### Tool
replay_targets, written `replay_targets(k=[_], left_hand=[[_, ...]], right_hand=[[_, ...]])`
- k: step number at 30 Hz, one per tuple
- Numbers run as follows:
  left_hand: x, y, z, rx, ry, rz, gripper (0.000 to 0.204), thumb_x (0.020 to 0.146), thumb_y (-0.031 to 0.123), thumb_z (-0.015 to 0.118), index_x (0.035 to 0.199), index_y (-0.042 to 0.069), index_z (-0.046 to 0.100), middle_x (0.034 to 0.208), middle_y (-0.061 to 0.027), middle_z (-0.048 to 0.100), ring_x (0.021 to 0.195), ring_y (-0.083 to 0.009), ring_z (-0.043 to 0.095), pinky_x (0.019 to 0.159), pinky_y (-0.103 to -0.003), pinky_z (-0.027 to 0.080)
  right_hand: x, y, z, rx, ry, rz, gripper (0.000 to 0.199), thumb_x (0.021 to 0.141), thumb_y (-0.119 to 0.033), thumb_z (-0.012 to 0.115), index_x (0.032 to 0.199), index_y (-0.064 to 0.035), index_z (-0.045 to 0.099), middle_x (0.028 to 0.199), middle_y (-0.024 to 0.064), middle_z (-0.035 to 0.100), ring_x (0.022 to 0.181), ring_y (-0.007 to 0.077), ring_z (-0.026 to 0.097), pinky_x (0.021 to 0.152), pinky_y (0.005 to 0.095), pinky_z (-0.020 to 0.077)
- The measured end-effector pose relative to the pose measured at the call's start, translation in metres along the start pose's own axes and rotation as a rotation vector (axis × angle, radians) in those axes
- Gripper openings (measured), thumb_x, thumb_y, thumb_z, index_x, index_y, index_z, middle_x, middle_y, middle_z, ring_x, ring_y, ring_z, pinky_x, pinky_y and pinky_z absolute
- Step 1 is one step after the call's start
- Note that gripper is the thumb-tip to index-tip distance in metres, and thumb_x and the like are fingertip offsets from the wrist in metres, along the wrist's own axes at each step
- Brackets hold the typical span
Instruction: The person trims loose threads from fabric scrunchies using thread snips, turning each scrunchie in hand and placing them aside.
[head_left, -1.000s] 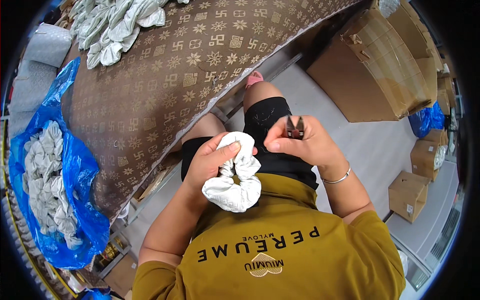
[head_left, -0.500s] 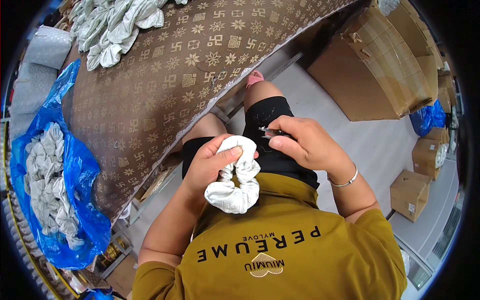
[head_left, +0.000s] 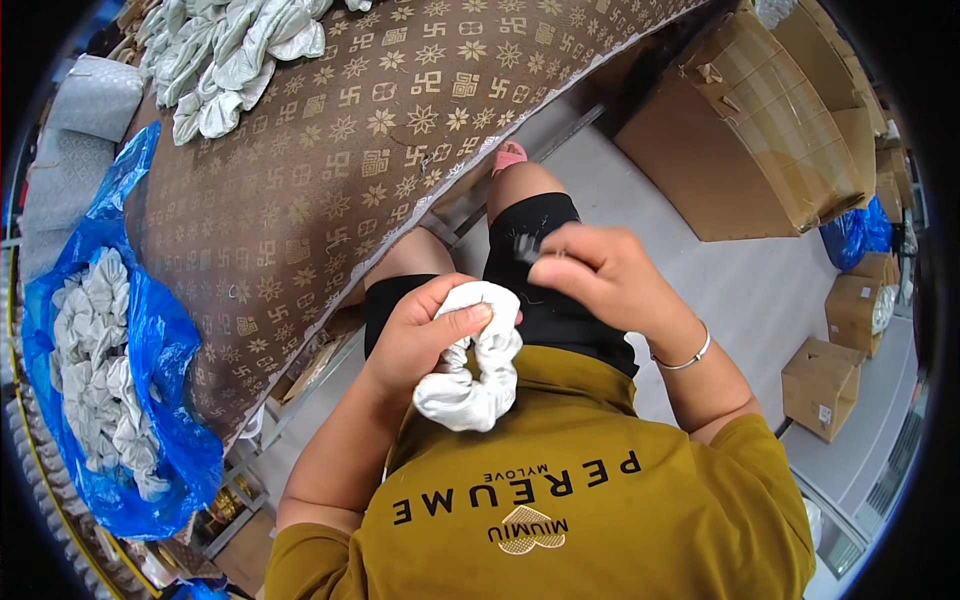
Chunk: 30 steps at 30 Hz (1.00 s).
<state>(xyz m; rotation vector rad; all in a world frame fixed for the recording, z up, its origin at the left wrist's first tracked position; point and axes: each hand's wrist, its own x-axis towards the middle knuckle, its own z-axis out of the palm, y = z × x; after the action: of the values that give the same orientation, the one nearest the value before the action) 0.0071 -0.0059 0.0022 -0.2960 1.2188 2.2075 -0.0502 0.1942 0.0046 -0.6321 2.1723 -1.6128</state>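
Note:
My left hand (head_left: 425, 335) pinches a white fabric scrunchie (head_left: 470, 395) by its upper edge, thumb on top, in front of my lap. The scrunchie hangs as a gathered ring with a small opening in its middle. To the right, my right hand (head_left: 605, 275) is closed around small dark thread snips (head_left: 527, 248), whose tip points left. Hand and snips are smeared by motion, so the blades cannot be made out. The snips are apart from the scrunchie.
A brown patterned cloth covers the table (head_left: 330, 200) at left, with a pile of white scrunchies (head_left: 235, 60) at its far end. More lie in a blue plastic bag (head_left: 180, 400) at far left. A large cardboard box (head_left: 740, 140) and smaller boxes (head_left: 822, 390) stand at right.
The scrunchie and my left hand have shifted slightly down and right. My right hand has turned a little, and the snips have become blurred and lifted slightly.

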Motion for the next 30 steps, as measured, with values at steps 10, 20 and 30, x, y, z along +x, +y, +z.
replay_targets(k=[10, 20, 30], left_hand=[[0.007, -0.01, 0.015, 1.255, 0.335, 0.843, 0.03, 0.064, 0.0, 0.064, 0.092, -0.001, 0.054, 0.086, -0.0123, 0.046, 0.077, -0.0261, 0.048, 0.067, -0.03, 0.041], [0.007, 0.01, 0.0, 1.136, 0.003, 0.56, 0.033, 0.073, 0.009, 0.06, 0.103, 0.0, 0.049, 0.097, -0.0132, 0.051, 0.09, -0.0223, 0.048, 0.081, -0.031, 0.037], [0.005, -0.011, -0.012, -0.142, 0.01, -0.007, 0.016, 0.078, 0.005, 0.056, 0.092, 0.001, 0.05, 0.084, -0.0055, 0.056, 0.074, -0.0107, 0.055, 0.067, -0.024, 0.046]], right_hand=[[0.001, 0.001, 0.04, 0.463, 0.044, 0.291, 0.016, 0.078, -0.019, 0.06, 0.078, -0.0044, 0.054, 0.063, -0.0068, 0.044, 0.054, 0.0011, 0.035, 0.047, 0.0156, 0.0276], [-0.003, 0.002, 0.019, 0.767, -0.185, 0.306, 0.009, 0.077, -0.005, 0.057, 0.084, 0.0004, 0.058, 0.068, -0.0035, 0.053, 0.06, 0.0017, 0.044, 0.052, 0.0164, 0.0352], [-0.005, 0.016, 0.021, 0.677, -0.078, 0.437, 0.01, 0.077, -0.009, 0.06, 0.082, -0.0008, 0.06, 0.071, 0.0005, 0.059, 0.063, 0.0051, 0.052, 0.057, 0.0194, 0.0428]])
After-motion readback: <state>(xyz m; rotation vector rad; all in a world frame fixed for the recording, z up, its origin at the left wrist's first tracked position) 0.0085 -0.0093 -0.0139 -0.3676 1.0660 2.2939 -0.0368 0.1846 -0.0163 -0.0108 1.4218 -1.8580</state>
